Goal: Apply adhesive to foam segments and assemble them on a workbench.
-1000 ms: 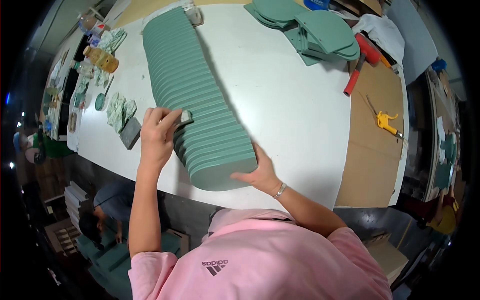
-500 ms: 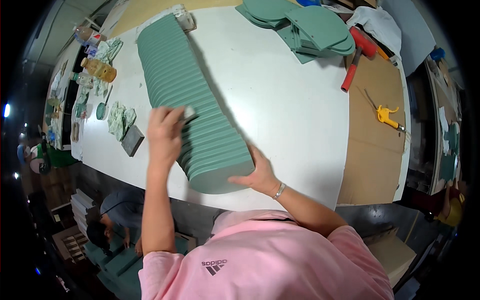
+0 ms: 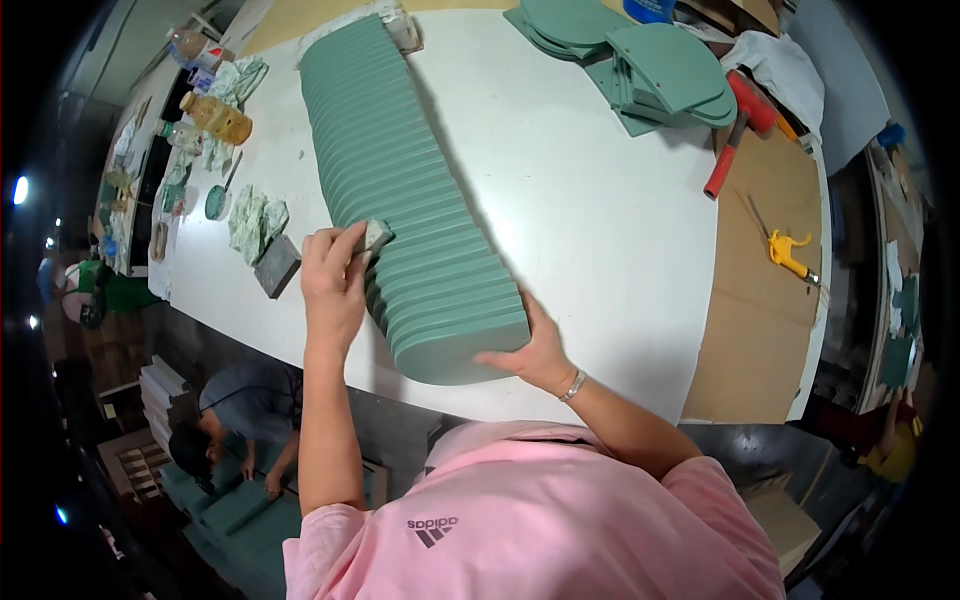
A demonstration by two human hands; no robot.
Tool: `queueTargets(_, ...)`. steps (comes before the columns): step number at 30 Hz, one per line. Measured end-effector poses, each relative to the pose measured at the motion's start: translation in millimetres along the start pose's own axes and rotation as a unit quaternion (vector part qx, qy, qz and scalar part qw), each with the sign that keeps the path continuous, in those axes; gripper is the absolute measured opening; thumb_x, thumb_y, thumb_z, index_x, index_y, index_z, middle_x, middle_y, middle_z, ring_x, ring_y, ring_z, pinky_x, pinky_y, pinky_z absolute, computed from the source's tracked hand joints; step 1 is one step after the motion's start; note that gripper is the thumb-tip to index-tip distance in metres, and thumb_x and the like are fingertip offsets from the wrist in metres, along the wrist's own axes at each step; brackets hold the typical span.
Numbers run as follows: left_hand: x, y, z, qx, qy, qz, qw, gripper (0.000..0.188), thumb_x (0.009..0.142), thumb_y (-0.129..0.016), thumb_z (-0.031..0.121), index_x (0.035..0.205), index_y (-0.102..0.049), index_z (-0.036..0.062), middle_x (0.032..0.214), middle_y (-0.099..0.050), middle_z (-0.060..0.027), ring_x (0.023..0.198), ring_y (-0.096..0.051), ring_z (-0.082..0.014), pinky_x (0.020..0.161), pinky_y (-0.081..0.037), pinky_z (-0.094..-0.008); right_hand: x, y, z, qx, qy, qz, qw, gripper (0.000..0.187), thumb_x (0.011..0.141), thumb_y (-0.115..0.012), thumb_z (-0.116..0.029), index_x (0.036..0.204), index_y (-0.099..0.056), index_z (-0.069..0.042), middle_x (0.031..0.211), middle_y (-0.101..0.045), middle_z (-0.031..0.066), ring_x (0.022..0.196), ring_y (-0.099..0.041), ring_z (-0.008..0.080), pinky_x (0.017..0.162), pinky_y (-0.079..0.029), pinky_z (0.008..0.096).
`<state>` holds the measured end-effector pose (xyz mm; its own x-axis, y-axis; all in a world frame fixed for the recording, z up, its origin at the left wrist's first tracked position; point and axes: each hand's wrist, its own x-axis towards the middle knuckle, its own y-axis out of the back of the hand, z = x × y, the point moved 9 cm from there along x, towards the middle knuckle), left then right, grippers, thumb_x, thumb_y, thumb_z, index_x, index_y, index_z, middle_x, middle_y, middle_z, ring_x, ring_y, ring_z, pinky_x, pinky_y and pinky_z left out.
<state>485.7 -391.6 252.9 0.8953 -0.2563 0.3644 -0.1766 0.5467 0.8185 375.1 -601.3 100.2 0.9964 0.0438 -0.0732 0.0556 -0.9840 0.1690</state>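
Observation:
A long row of green rounded panels (image 3: 420, 220), packed face to face on edge, runs slantwise across the white table (image 3: 590, 230). My left hand (image 3: 335, 265) pinches a small grey block with a pale, green-smeared top (image 3: 375, 237), like a sanding block, against the left edges of the panels, about midway along. My right hand (image 3: 540, 352) is at the near end, its thumb across the front panel and its fingers round the right side, partly hidden. Beside my left hand lie a dark grey block (image 3: 277, 267) and a crumpled green-stained cloth (image 3: 257, 222).
Loose green panels (image 3: 672, 68) are piled at the far right, beside a red mallet (image 3: 730, 135). A yellow air gun (image 3: 788, 250) rests on brown cardboard (image 3: 750, 340). Bottles (image 3: 216, 118) and stained rags line the left edge. A co-worker (image 3: 240, 420) bends over green panels lower left.
My left hand and its block have shifted slightly nearer and toward the panels' left edge. My right hand keeps its place at the near end. The whole view has shifted a little.

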Motion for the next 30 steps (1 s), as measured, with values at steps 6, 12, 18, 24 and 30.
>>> queueTargets(6,-41,19,-93,0.024,0.133,0.009,0.991,0.035,0.078,-0.066,-0.011,0.11,-0.069,0.0024,0.095,-0.059,-0.0105,0.091,-0.056,-0.0274,0.077,-0.047,-0.0364,0,2,4,-0.008,-0.007,0.007,1.0,0.104,0.062,-0.091,-0.04,0.144,-0.041,-0.002,0.137,-0.054,0.0208,0.126,-0.054,0.0343,0.105,-0.045,0.0401)
queueTargets(12,35,-15,7,0.01,-0.075,-0.018,0.997,0.037,0.075,-0.067,-0.009,0.109,-0.069,0.0043,0.094,-0.059,-0.0103,0.088,-0.055,-0.029,0.075,-0.047,-0.0365,-1,2,4,0.005,-0.01,0.001,1.0,0.105,0.062,-0.091,-0.039,0.145,-0.04,-0.001,0.138,-0.053,0.0211,0.127,-0.054,0.0345,0.105,-0.045,0.0401)
queueTargets(18,70,-62,85,-0.026,-0.183,-0.071,0.98,0.034,0.075,-0.066,-0.009,0.107,-0.068,0.0045,0.091,-0.059,-0.0105,0.088,-0.055,-0.0316,0.078,-0.047,-0.04,-1,-4,3,0.016,0.0,0.003,1.0,0.105,0.062,-0.091,-0.041,0.145,-0.04,-0.001,0.137,-0.053,0.021,0.127,-0.053,0.0346,0.106,-0.045,0.0397)
queueTargets(24,43,-7,-8,0.034,-0.03,-0.061,0.997,0.034,0.072,-0.07,-0.007,0.105,-0.071,0.0032,0.091,-0.063,-0.0105,0.087,-0.058,-0.0298,0.073,-0.05,-0.039,-1,6,-5,-0.025,0.007,0.012,1.0,0.104,0.063,-0.09,-0.043,0.145,-0.041,-0.004,0.138,-0.054,0.0197,0.126,-0.053,0.0358,0.105,-0.045,0.0415)
queueTargets(30,71,-41,48,-0.035,-0.037,-0.011,0.999,0.029,0.079,-0.075,0.006,0.107,-0.069,0.0009,0.084,-0.061,-0.0115,0.069,-0.059,-0.0228,0.065,-0.048,-0.0336,1,5,-14,-0.022,0.01,0.004,1.0,0.103,0.062,-0.09,-0.043,0.145,-0.041,-0.005,0.139,-0.053,0.0188,0.127,-0.052,0.0362,0.106,-0.045,0.0421)
